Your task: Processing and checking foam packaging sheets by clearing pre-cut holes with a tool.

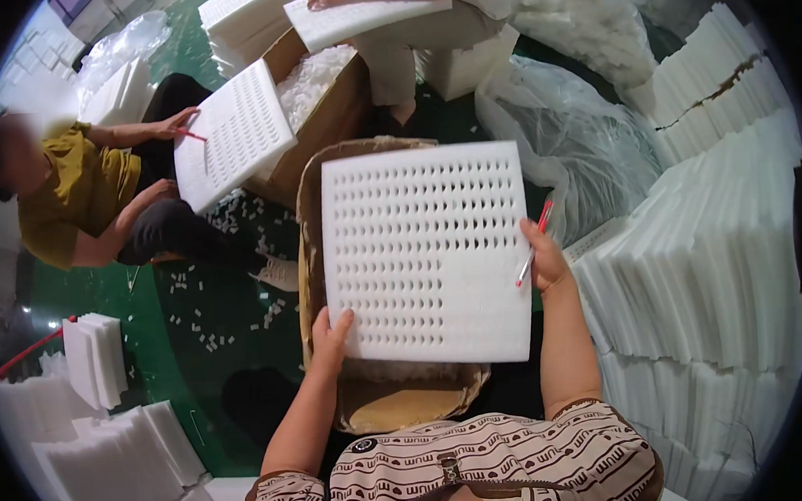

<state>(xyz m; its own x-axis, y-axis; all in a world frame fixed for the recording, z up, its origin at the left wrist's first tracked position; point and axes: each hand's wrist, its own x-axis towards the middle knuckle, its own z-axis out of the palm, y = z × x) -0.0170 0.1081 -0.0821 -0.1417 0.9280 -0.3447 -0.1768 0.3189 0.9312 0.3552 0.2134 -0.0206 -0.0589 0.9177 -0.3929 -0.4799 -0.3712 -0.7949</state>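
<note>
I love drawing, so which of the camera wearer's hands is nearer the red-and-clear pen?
Right. The right hand holds the red-and-clear pen at the perforated foam sheet's right edge. The left hand is across the sheet, low on its left edge.

The floor [157, 363] is green, darker around the near box [310, 210], which stands on it with worn brown edges. Small white bits [227, 214] lie strewn over it, thickest beside the far box [349, 92] and thinner toward the left stack [104, 466] of white foam. A crumpled clear bag [586, 141] rests near the right stack [692, 262], whose base is hidden. A co-worker's shoe [280, 274] stands among the bits.
</note>
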